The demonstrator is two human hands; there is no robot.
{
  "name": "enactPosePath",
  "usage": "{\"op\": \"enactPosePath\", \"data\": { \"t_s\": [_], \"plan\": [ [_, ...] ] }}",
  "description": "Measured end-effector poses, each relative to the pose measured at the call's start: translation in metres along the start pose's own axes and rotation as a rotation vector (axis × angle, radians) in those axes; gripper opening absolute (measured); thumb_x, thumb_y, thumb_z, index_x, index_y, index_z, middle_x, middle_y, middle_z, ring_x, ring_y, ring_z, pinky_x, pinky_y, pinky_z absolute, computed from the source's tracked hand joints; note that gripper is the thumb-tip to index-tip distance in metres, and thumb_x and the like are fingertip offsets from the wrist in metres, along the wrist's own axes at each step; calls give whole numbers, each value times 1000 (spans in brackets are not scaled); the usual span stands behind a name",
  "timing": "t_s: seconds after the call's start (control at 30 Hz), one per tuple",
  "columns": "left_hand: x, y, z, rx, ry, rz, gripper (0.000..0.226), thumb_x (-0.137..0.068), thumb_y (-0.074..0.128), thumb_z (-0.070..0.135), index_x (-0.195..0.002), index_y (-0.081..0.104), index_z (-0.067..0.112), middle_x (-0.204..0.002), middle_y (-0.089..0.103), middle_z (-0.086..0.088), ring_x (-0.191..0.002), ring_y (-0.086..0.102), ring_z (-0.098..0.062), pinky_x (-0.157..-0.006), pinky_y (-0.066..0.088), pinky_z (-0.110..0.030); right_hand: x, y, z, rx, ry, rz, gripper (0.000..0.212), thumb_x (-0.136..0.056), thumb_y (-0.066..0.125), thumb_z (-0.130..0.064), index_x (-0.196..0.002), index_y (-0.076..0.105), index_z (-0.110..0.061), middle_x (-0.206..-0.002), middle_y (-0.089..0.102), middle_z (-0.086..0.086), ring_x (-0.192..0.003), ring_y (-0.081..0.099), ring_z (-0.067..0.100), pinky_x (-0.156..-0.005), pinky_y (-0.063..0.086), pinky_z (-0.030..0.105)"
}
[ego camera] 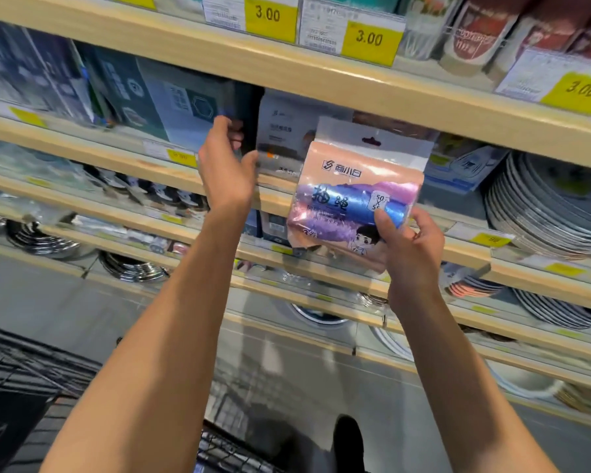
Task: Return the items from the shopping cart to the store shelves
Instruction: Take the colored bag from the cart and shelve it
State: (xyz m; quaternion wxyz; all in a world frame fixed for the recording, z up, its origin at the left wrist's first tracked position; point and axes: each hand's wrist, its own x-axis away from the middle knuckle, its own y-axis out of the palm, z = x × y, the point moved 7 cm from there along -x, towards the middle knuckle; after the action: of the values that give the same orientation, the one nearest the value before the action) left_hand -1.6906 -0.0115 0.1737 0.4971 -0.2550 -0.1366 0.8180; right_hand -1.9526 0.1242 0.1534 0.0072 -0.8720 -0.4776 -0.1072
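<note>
The right hand (pixel 411 249) pinches a bag pack (pixel 352 196), not yet on the shelf (pixel 157 165). Beside the pack, the left hand (pixel 226 165) grips a dark box (pixel 249 121). The cart (pixel 24 370) may hold more.

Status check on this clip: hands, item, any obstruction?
Right hand grips bag pack. Left hand on dark box at shelf. Pack not shelved yet.

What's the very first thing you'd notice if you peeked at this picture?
The shiny pink packet of blue and purple rolls in the middle, held up in front of the shelves by the right hand. Next, the left hand reaching into the shelf beside it, fingers on a dark box. Then the bright yellow 3.00 price tags along the top shelf edge.
</note>
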Motion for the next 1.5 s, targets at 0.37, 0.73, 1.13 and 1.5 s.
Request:
{"op": "enactPosePath", "data": {
  "t_s": [0.37, 0.73, 1.13, 1.5],
  "plan": [
    [43, -7, 5, 520, 11, -507, 39, -92, 67, 6, -126, 51, 15, -61, 62, 20, -61, 61, 5, -66, 51, -12, -25, 77, -27, 53, -315, -132, 18, -92, 69, -10, -103, 59, 0, -88, 67, 7, -81, 67, 15, -77, 56, 28],
    [-6, 2, 16, 26, 130, -362, 30, -90, 72, 30, -108, 51, 18, -98, 70, 3, -95, 68, -19, -91, 56, -44, -49, 96, -27, 690, -344, -107, 42, -97, 62, -29, -133, 49, -13, -126, 49, 5, -117, 45, 18, -101, 38, 32],
    [0, 13, 3, -220, 132, -111, 36, -86, 76, 27, -116, 57, 17, -104, 69, -1, -98, 65, -21, -91, 54, -42, -64, 94, -17, 782, -378, 39, 35, -80, 83, -31, -96, 57, -13, -83, 65, -2, -85, 65, 18, -79, 55, 37],
    [23, -8, -17, -74, 248, -72, 42, -89, 70, 20, -130, 61, 25, -122, 56, 3, -115, 53, -14, -103, 44, -34, -53, 113, -21, 901, -356, 82, 49, -72, 85, -46, -95, 50, -20, -94, 67, -4, -94, 64, 19, -88, 52, 41]
  ]
}}
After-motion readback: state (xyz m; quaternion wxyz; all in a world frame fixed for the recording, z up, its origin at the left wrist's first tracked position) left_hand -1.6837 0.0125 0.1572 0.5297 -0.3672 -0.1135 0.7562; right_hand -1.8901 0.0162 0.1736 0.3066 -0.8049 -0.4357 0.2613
